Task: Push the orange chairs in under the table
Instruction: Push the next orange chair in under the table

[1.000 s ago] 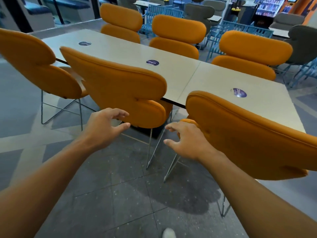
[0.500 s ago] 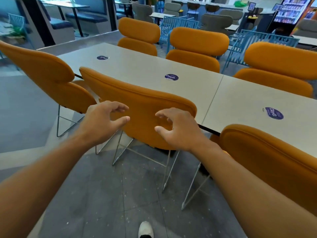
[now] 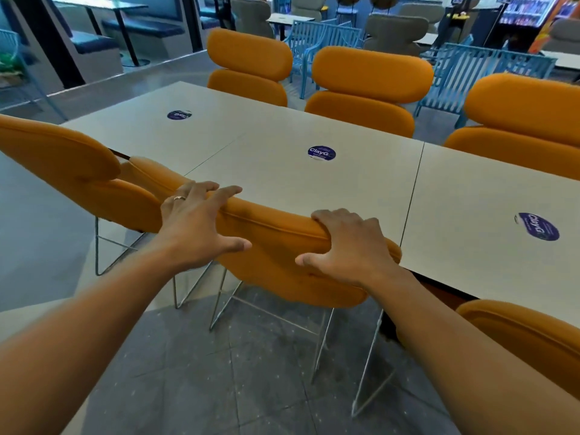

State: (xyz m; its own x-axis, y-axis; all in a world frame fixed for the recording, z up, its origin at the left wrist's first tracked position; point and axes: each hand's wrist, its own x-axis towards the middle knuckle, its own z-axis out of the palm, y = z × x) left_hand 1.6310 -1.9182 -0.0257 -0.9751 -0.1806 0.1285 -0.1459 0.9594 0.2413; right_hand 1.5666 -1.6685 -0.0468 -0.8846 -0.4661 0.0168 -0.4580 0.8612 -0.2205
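A long pale table (image 3: 361, 189) runs across the view, with round purple stickers on its top. The middle orange chair (image 3: 282, 262) on my side stands right in front of me, its padded backrest touching the table's near edge. My left hand (image 3: 194, 227) grips the left part of that backrest's top, fingers over the rim. My right hand (image 3: 348, 246) grips the right part in the same way. Another orange chair (image 3: 62, 164) stands to the left, angled away from the table. A third orange chair (image 3: 527, 337) shows at the lower right.
Three more orange chairs (image 3: 370, 89) line the table's far side. Behind them stand blue metal chairs (image 3: 320, 42) and grey armchairs (image 3: 395, 29). Thin wire legs (image 3: 320, 346) hold up the chair I grip. Grey tiled floor (image 3: 188, 387) lies under me.
Both hands have gone from hovering open behind the middle chair to gripping the top of its backrest. The chair now sits closer against the table's edge, and I have stepped nearer.
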